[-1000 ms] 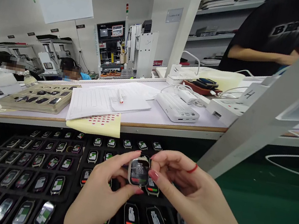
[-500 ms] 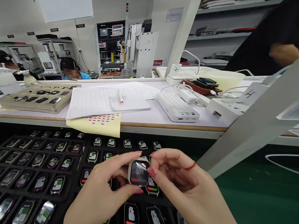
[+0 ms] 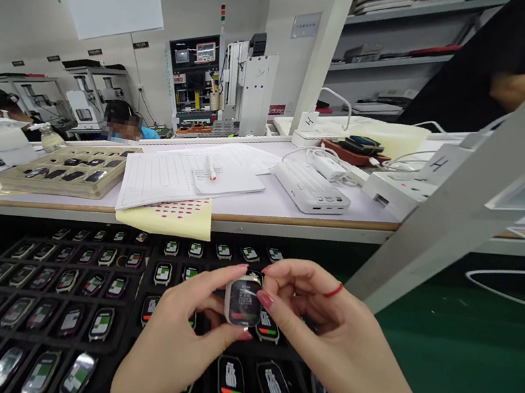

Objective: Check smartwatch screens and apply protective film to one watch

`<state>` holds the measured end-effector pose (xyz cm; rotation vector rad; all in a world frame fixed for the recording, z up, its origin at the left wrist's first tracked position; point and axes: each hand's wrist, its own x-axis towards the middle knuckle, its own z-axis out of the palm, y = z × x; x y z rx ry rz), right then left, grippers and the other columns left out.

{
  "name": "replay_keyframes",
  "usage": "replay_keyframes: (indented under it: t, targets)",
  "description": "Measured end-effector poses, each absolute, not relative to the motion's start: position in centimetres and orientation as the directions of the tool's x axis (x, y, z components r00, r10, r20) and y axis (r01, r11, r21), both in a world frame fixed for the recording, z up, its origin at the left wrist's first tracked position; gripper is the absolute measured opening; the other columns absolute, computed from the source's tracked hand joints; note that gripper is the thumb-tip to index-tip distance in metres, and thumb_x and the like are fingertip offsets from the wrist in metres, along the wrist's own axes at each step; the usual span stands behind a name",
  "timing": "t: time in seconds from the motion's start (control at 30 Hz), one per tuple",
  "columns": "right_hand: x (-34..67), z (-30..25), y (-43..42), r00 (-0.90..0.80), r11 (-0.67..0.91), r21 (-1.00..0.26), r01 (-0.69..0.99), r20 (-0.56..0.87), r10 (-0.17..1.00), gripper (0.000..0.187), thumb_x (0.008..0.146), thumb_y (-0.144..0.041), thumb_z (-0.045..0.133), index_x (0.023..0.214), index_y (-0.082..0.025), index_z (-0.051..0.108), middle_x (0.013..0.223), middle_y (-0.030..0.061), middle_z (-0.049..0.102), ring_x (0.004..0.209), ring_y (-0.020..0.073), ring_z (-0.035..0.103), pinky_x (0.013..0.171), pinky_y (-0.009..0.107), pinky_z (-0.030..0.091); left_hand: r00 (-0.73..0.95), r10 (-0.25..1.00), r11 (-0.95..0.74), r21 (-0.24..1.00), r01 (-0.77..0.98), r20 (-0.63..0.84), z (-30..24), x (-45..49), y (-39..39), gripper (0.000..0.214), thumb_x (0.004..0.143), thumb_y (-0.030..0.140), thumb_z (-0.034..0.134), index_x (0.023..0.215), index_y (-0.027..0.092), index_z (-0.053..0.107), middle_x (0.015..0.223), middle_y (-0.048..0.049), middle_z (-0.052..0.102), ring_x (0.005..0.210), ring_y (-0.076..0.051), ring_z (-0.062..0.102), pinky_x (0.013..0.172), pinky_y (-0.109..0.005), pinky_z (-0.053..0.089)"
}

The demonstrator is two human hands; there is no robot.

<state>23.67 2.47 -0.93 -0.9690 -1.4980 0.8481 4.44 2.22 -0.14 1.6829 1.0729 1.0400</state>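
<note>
Two hands share one part here: we hold the small rounded-square watch body with a silver rim and lit dark screen above the black foam tray of watch bodies. Our left hand clamps it between thumb and fingertips at the left and lower edges; our right hand pinches the right edge, one red-nailed fingertip resting on the screen margin. We judge the grip best kept on the rim, screen facing us and level, directly over the tray so a slip falls short. Lit watches sit just below and beside the hands, so sideways room is tight; the green mat to the right offers open room. The slanted grey frame post bounds that side. Beyond, the white bench edge carries the yellow sheet with red dots and the white power bank.
</note>
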Motion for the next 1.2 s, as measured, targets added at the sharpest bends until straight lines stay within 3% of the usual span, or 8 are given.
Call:
replay_keyframes:
  t: [0.7, 0.83, 0.93, 1.07, 1.2]
  targets:
    - [22.6, 0.0, 2.1, 0.037, 0.414, -0.867, 0.279, 0.440, 0.897, 0.011, 0.093, -0.023, 0.059, 0.103, -0.026, 0.063, 0.079, -0.0027, 0.062, 0.064, 0.0121, 0.058, 0.053, 0.021, 0.045, 0.262, 0.940, -0.283, 0.927, 0.246, 0.218, 0.2, 4.4, 2.3, 0.063, 0.074, 0.013, 0.081, 0.128, 0.041, 0.066, 0.091, 0.0066, 0.075, 0.072, -0.008, 0.066, 0.070, -0.016, 0.054]
    - [23.2, -0.1, 2.5, 0.054, 0.423, -0.872, 0.245, 0.448, 0.893, 0.011, 0.099, -0.032, 0.058, 0.104, -0.025, 0.065, 0.092, 0.0017, 0.068, 0.074, 0.0145, 0.065, 0.054, 0.019, 0.049, 0.234, 0.933, -0.333, 0.900, 0.282, 0.272, 0.3, 4.4, 2.3, 0.061, 0.072, 0.016, 0.084, 0.125, 0.041, 0.068, 0.090, 0.0067, 0.075, 0.072, -0.009, 0.063, 0.068, -0.017, 0.054]
    - [23.4, -0.2, 2.7, 0.005, 0.399, -0.898, 0.185, 0.407, 0.913, 0.022, 0.103, -0.044, 0.056, 0.107, -0.024, 0.066, 0.093, 0.0034, 0.069, 0.079, 0.0161, 0.067, 0.061, 0.019, 0.054, 0.203, 0.931, -0.359, 0.868, 0.344, 0.305, 0.3, 4.3, 2.2, 0.062, 0.070, 0.020, 0.086, 0.124, 0.044, 0.069, 0.093, 0.0084, 0.074, 0.073, -0.009, 0.061, 0.071, -0.018, 0.054]
    - [23.3, -0.2, 2.7, -0.076, 0.359, -0.921, 0.151, 0.352, 0.933, 0.036, 0.104, -0.054, 0.052, 0.114, -0.023, 0.067, 0.086, 0.0030, 0.068, 0.072, 0.0158, 0.065, 0.058, 0.020, 0.053, 0.200, 0.927, -0.371, 0.848, 0.380, 0.316, 0.3, 4.2, 2.2, 0.062, 0.070, 0.023, 0.088, 0.124, 0.047, 0.068, 0.097, 0.0098, 0.075, 0.075, -0.010, 0.060, 0.073, -0.019, 0.054]
    - [23.5, -0.2, 2.6, -0.058, 0.368, -0.913, 0.174, 0.363, 0.930, 0.040, 0.105, -0.057, 0.049, 0.108, -0.024, 0.071, 0.083, 0.0018, 0.067, 0.061, 0.0120, 0.058, 0.056, 0.019, 0.050, 0.211, 0.928, -0.368, 0.839, 0.402, 0.306, 0.2, 4.1, 2.2, 0.064, 0.070, 0.024, 0.088, 0.126, 0.046, 0.067, 0.105, 0.0088, 0.075, 0.078, -0.011, 0.061, 0.075, -0.020, 0.054]
